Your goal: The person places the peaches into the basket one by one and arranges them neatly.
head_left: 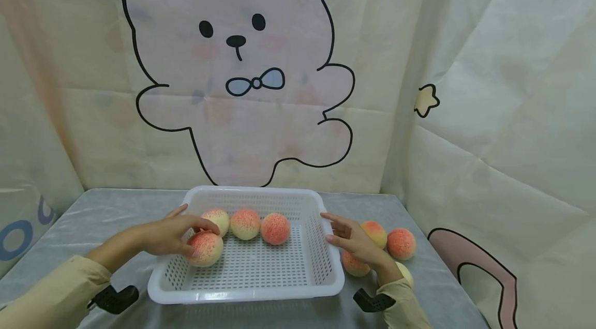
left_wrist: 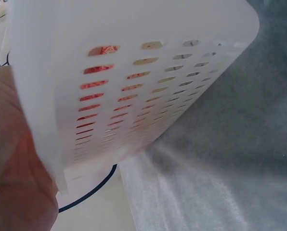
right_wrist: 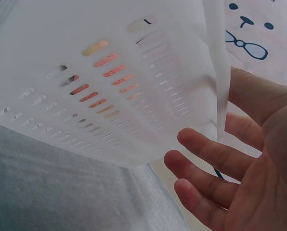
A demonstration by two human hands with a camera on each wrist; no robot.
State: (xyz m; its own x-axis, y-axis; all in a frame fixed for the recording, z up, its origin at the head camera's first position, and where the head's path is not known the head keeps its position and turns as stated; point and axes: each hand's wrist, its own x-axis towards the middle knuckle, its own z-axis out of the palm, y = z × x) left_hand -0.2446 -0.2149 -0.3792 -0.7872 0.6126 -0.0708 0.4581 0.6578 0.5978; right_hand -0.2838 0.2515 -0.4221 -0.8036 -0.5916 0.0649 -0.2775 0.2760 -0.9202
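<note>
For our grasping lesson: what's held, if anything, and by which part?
Left hand: a peach, by its top and left side. Right hand: at the basket rim, grip unclear.

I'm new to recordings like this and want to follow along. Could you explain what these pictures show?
There is no robot here: these are a person's own bare hands. The wide picture comes from a camera on the head, looking forward and down. The other two come from cameras on the wrists, each looking closely at its own hand and the basket's side.

A white basket stands on a grey-covered table. The left hand holds a peach-like fruit inside it, with three more fruits farther back. The right hand is at the basket's right rim, holding no fruit. Beyond that rim lie at least four loose fruits.
</note>
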